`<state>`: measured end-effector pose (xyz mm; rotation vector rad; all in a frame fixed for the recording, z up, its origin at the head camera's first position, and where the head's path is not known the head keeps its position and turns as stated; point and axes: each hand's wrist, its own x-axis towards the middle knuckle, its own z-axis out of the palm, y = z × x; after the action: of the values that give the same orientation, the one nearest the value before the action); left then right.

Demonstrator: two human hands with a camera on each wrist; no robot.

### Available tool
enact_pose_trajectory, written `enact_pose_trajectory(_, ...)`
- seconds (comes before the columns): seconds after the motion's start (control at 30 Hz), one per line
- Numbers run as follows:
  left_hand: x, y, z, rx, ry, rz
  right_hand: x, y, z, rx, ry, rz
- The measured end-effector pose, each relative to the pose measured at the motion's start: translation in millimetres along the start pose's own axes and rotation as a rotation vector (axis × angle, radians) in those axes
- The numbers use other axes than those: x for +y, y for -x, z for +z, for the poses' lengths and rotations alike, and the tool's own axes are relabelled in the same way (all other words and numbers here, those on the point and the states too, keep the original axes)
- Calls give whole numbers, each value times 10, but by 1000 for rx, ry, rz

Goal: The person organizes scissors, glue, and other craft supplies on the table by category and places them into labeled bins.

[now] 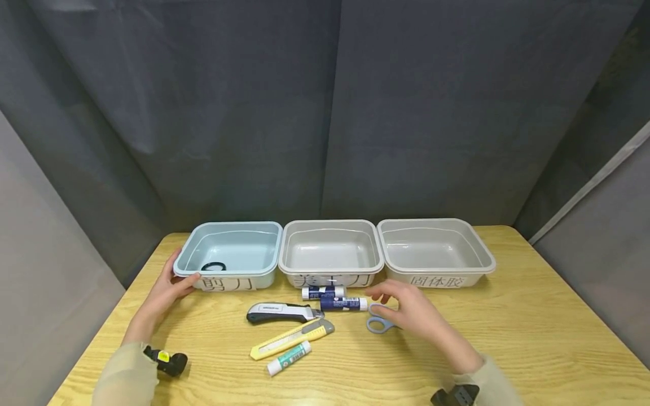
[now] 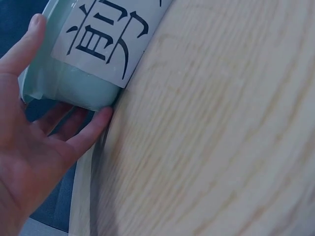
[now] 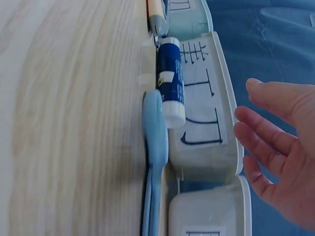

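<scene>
At the left front corner of a light blue bin, my left hand holds on, its thumb on the rim and its fingers against the side and underside. A black loop-shaped item lies inside that bin. My right hand hovers over the blue-handled scissors with fingers spread and nothing held; it hides the blades in the head view. Just left of the scissors lie two dark blue glue sticks, one nearer and one behind.
A grey bin and another grey bin continue the row, all with paper labels in front. Before them lie a white-and-black utility knife, a yellow box cutter and a green-and-white glue stick. Grey curtains stand behind.
</scene>
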<state>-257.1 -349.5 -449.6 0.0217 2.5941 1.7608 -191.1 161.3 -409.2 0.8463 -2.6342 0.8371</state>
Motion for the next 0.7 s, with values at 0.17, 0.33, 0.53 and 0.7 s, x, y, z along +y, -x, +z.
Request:
enact_pose_trajectory(0.17,-2,6,-4,-7,3,-12,71,83,-3,16,-11,9)
enact_pose_trajectory(0.33,11,16,7,-7,16,-15,135,161,-12,23,-11,71)
enact_pose_trajectory(0.53,12,20,16,-5,15,-18,216,228,-13,-24,-12,154)
enact_pose_trajectory(0.7,20,22,10,-7,14,-22,290,277,-18,-57,-28,176)
